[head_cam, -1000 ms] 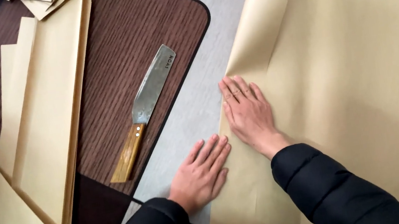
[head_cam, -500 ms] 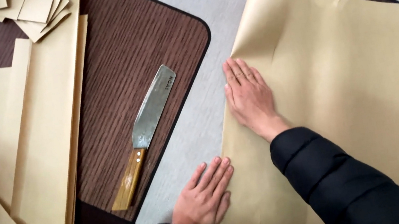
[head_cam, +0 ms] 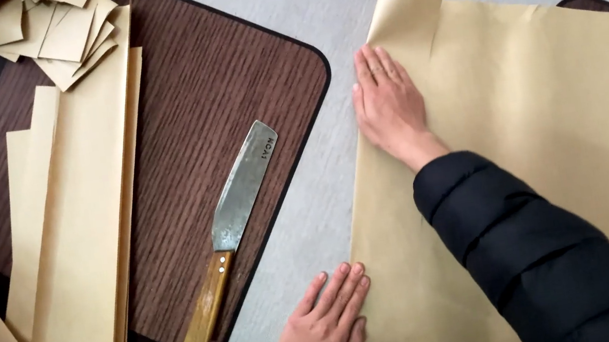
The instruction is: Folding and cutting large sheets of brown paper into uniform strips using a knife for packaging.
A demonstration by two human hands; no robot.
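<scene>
Large tan kraft paper sheet [head_cam: 551,120], folded edge pressed under flat, open left hand [head_cam: 327,330] and right hand [head_cam: 389,107]; wooden-handled steel knife [head_cam: 233,225] lies apart on dark wood-grain worktop [head_cam: 213,88].

You have 2 hands down: your left hand [head_cam: 326,327] and right hand [head_cam: 389,106], both flat along the left edge of 1 large tan sheet [head_cam: 553,128]. Left of them lie 1 knife [head_cam: 236,220], 1 dark wooden board [head_cam: 209,113], and several cut paper strips [head_cam: 82,226], too overlapped to count.

Bare floor strip [head_cam: 322,184] between knife [head_cam: 235,212] and paper [head_cam: 551,120]
</scene>
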